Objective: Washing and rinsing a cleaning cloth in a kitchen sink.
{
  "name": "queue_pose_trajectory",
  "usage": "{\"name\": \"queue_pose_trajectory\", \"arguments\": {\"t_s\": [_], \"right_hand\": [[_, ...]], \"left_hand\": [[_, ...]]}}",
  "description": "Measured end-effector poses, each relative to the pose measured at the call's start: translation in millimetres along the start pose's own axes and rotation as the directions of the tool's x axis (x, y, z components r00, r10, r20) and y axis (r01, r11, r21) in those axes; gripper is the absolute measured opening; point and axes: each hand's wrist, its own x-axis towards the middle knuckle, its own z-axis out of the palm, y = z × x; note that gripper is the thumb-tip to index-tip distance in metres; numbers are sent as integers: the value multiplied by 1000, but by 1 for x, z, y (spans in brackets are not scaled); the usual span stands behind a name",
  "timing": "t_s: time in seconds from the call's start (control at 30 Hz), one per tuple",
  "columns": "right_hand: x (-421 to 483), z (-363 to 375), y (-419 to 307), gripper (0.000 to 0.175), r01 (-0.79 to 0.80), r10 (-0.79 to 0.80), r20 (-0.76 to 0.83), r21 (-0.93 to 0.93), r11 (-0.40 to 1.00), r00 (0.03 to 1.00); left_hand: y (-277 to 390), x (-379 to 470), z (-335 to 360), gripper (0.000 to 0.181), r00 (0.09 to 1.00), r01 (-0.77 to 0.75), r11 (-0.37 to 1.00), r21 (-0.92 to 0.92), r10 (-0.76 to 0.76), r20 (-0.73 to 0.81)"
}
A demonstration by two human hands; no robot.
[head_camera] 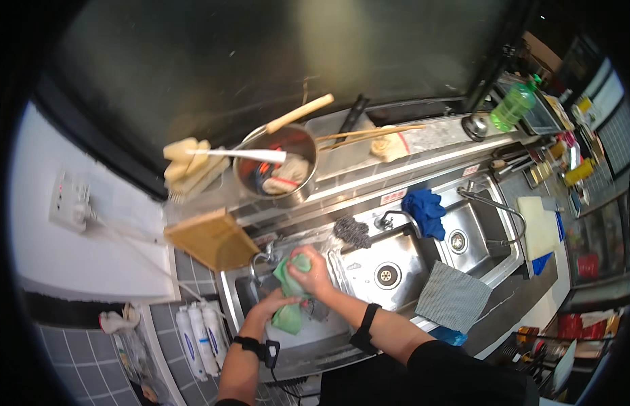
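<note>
A green cloth (pixel 287 320) is bunched between my two hands above the leftmost sink basin (pixel 325 350). My right hand (pixel 311 271) grips its upper part, with the fingers curled over the fabric. Lower down and to the left, my left hand (pixel 275 303) holds the same cloth, whose loose end hangs below the fingers. Just left of the cloth a small curved faucet (pixel 255 264) reaches over this basin. Below the hands, a dark and reddish item in the basin is partly hidden and cannot be made out.
A wooden board (pixel 213 241) leans behind the left basin. A steel pot (pixel 307 190) with utensils stands on the ledge. A dark scrubber (pixel 352 232) and a blue cloth (pixel 425 210) lie behind the middle basin (pixel 376 254). A grey ribbed mat (pixel 453 297) covers its front right corner.
</note>
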Motion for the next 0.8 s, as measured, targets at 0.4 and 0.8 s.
{"name": "queue_pose_trajectory", "arguments": {"t_s": [0.4,0.8], "right_hand": [[-12,3,-2,21,215,-214,37,-28,976,976],[-20,4,41,17,-309,392,-292,292,905,872]], "left_hand": [[-2,7,-8,63,947,124,578,807,175,-271],[13,-2,27,39,624,429,545,721,399,-672]]}}
